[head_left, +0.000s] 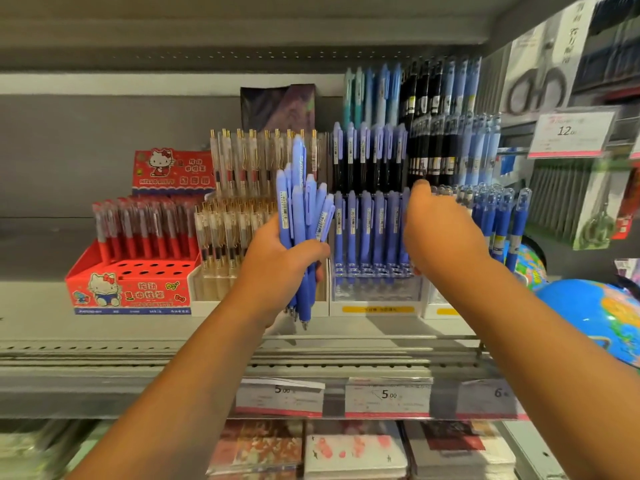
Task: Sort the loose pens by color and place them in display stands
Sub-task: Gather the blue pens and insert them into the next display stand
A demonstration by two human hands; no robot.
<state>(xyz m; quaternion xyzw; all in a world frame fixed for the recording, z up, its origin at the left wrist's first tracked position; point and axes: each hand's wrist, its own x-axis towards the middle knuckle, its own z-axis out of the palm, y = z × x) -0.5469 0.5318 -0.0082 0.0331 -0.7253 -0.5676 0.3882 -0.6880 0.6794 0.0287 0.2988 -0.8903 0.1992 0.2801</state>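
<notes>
My left hand [280,258] grips a bundle of several lavender-blue pens [303,216], held upright in front of the shelf. My right hand [440,230] reaches into the tiered clear display stand [375,292], its fingers among the matching blue pens [367,226] in the front row; the fingertips are hidden behind the hand, so I cannot tell whether they hold a pen. Higher tiers of the stand carry dark-barrelled pens [367,161] with lavender caps.
A red Hello Kitty pen box [128,292] stands at the left, with a stand of clear gold-clip pens [242,216] beside it. Darker blue pens [502,223] and a globe [595,306] are at the right. Price tags [388,396] line the shelf edge.
</notes>
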